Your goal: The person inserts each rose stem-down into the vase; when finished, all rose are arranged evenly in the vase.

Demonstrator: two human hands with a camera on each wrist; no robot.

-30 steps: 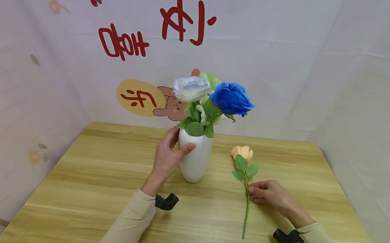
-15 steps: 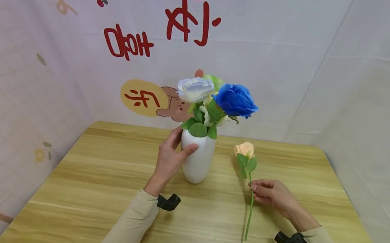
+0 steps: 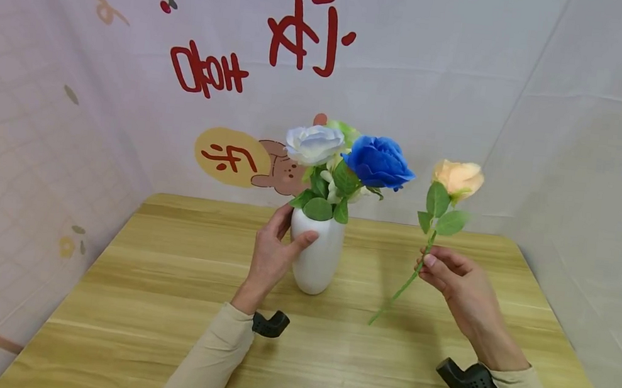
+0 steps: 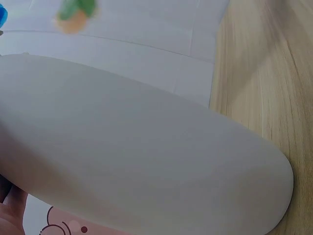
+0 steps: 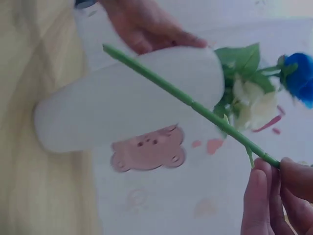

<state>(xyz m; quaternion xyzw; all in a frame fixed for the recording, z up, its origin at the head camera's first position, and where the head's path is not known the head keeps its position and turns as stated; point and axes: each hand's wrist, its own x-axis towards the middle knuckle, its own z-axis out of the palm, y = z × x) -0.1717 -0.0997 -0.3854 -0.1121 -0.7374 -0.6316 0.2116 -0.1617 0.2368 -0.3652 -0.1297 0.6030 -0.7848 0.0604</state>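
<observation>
A white vase stands upright on the table, holding a blue rose, a pale bluish-white rose and green leaves. My left hand grips the vase's upper left side, thumb across its front. To the right, my right hand pinches the green stem of a peach rose between thumb and fingers. This rose is held up off the table, bloom at the top and stem slanting down left toward the vase. In the right wrist view, the stem's cut end overlaps the vase.
The wooden table runs back to a white cloth backdrop printed with red characters and a cartoon bear. Cloth walls close in the left and right sides. A black wrist camera sits on the left wrist, another camera on the right.
My right hand has lifted the peach rose from the table, raising it and tilting the stem's lower end left. My left hand keeps its grip on the vase.
</observation>
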